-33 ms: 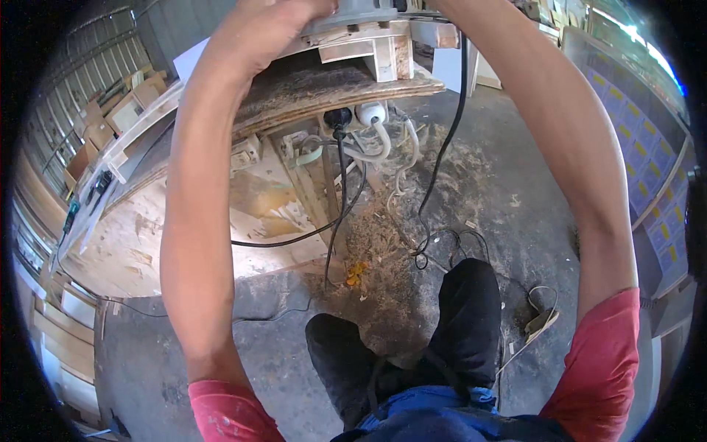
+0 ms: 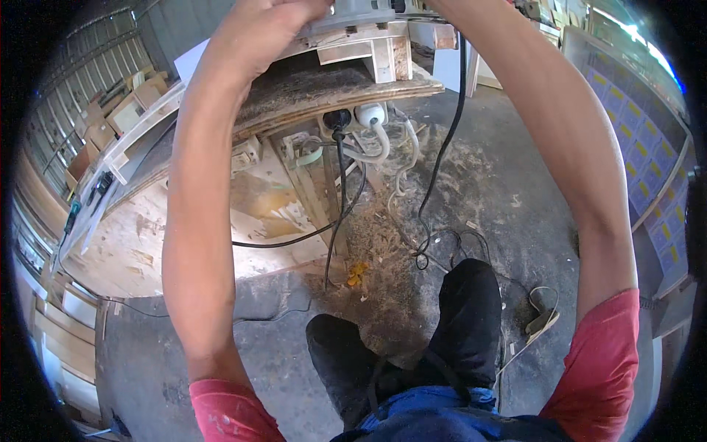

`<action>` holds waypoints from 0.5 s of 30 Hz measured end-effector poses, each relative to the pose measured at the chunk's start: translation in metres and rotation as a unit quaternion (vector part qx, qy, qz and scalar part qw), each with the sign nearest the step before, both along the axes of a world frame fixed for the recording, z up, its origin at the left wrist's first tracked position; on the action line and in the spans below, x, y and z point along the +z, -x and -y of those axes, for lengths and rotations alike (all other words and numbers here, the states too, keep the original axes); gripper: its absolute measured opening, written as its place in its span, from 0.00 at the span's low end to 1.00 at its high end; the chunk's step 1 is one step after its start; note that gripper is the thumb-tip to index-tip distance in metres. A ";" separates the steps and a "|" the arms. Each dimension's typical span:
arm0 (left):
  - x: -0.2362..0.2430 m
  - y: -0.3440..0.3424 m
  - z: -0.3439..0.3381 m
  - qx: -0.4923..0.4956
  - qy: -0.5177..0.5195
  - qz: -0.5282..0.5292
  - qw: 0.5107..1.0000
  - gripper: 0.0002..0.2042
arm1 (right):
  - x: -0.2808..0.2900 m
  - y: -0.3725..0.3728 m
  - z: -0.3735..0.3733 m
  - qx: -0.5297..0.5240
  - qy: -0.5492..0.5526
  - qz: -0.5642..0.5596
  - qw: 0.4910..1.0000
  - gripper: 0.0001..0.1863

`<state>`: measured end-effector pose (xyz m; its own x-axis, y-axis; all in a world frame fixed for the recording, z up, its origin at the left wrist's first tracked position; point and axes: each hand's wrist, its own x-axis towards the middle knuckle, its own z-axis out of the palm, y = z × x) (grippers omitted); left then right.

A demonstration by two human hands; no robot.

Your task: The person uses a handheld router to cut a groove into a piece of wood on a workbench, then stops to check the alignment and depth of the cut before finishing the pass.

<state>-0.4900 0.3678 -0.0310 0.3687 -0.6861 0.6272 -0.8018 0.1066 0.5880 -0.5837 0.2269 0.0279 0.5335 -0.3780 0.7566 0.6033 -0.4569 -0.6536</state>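
At the top edge, my left hand (image 2: pixel 283 18) is partly cut off, its fingers curled beside a grey, plate-like base (image 2: pixel 350 18) of what looks like a power tool. What those fingers grip is hidden. My right forearm (image 2: pixel 549 103) reaches up past the top edge, so the right hand is out of sight. Beneath the grey base lies a pale wooden frame piece (image 2: pixel 379 55) with a short crosspiece. It rests on the worn plywood bench top (image 2: pixel 317 99).
A black plug (image 2: pixel 337 119) and a white plug (image 2: pixel 370 114) sit under the bench edge. A black cable (image 2: pixel 445 147) hangs down to the sawdust-strewn floor (image 2: pixel 508 199). Tools (image 2: pixel 96 188) lie at the bench's left side. A panel with blue and yellow patches (image 2: pixel 641 140) stands at right.
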 end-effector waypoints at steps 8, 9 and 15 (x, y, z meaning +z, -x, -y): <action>-0.008 -0.006 -0.002 0.000 0.010 0.036 0.999 0.24 | 0.000 0.001 0.003 -0.031 0.031 0.024 0.999 0.26; -0.010 -0.003 -0.001 -0.001 0.007 0.012 1.000 0.25 | 0.000 0.003 0.002 -0.038 0.027 0.014 0.999 0.26; -0.004 0.024 0.000 0.017 -0.011 -0.021 1.000 0.17 | -0.002 0.006 -0.004 -0.021 0.026 0.002 0.999 0.25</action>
<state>-0.5140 0.3677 -0.0354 0.4184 -0.6856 0.5957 -0.7791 0.0662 0.6234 -0.5896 0.2306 0.0257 0.5147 -0.3601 0.7781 0.5853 -0.5156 -0.6258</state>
